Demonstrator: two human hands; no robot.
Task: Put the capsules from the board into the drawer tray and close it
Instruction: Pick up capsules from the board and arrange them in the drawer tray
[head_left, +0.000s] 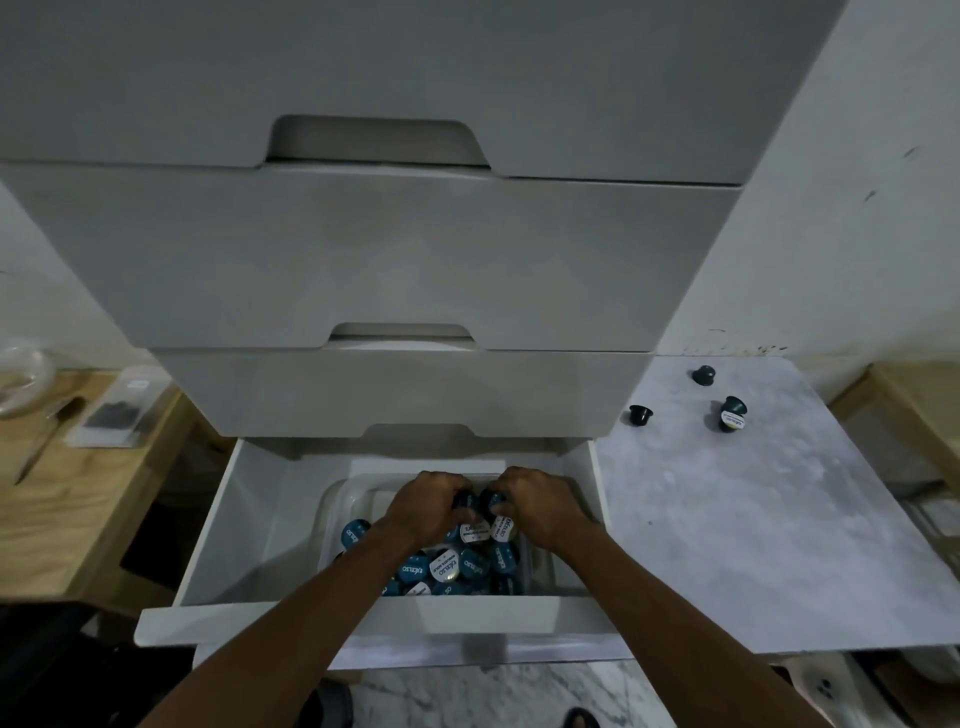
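The bottom drawer (208, 525) of a white cabinet stands pulled out. Inside it a clear plastic tray (337, 493) holds several dark blue capsules (470, 564) with white or blue lids. My left hand (426, 506) and my right hand (540, 501) are both over the tray, side by side, each closed around dark capsules. On the marble board (753, 519) to the right lie three loose capsules: one (640, 414) near the cabinet, one (703, 375) at the back, one (732, 413) on its side showing a white lid.
Two shut drawers (395, 270) rise above the open one. A wooden table (67, 509) at left carries a clear bowl (21, 376), a small plastic box (117, 410) and a pen (44, 441). Another wooden surface (914, 400) stands at far right. Marble floor (493, 696) shows below.
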